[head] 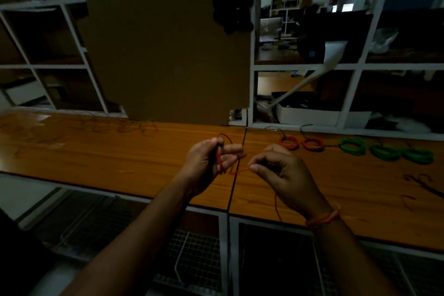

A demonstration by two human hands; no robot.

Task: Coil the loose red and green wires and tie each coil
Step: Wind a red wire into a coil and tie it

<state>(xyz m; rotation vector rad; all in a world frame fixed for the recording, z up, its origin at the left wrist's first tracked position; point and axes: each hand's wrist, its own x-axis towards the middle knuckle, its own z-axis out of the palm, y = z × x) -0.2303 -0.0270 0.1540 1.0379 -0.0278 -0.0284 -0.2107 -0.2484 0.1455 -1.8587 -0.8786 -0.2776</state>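
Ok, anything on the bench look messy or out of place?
Only the loose wire tangle sprawled on the table at far left, uncoiled. The red coils and green coils lie tidily in a row. Both hands work red wire.

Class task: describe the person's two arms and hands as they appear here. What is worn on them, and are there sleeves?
Both forearms are bare, with no sleeves in view. The right hand has an orange braided band at its wrist. The left hand shows no band, ring or glove.

Red wire [219,160]. Two red coils [288,142], three green coils [352,145]. Orange-brown wood-grain bench [101,151]. Brown cardboard [165,50]. White shelf frame [249,67]. Orange wristband [324,218].
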